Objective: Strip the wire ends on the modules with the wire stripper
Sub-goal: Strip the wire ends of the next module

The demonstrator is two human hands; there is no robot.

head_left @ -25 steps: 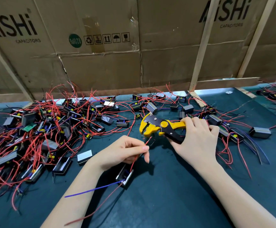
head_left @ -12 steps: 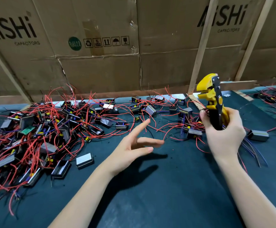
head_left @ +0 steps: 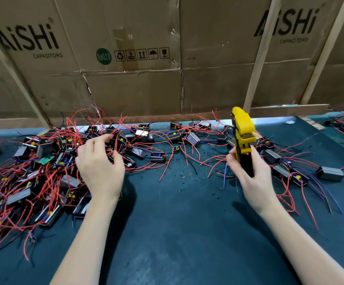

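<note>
Left hand [head_left: 100, 167] spread over the wire pile [head_left: 33, 171] — right hand [head_left: 249, 173] gripping the stripper [head_left: 242, 132] — tangled leads could drag neighbours along.

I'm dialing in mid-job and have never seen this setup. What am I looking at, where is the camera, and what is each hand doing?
There is no machine: a person works bare-handed, filmed by a camera worn on the head, looking down. The right hand grips a yellow wire stripper upright. The left hand holds nothing and reaches, fingers loosely curled, into a pile of small modules with red wires on a dark mat. More modules lie to the right. Cardboard boxes stand behind.
</note>
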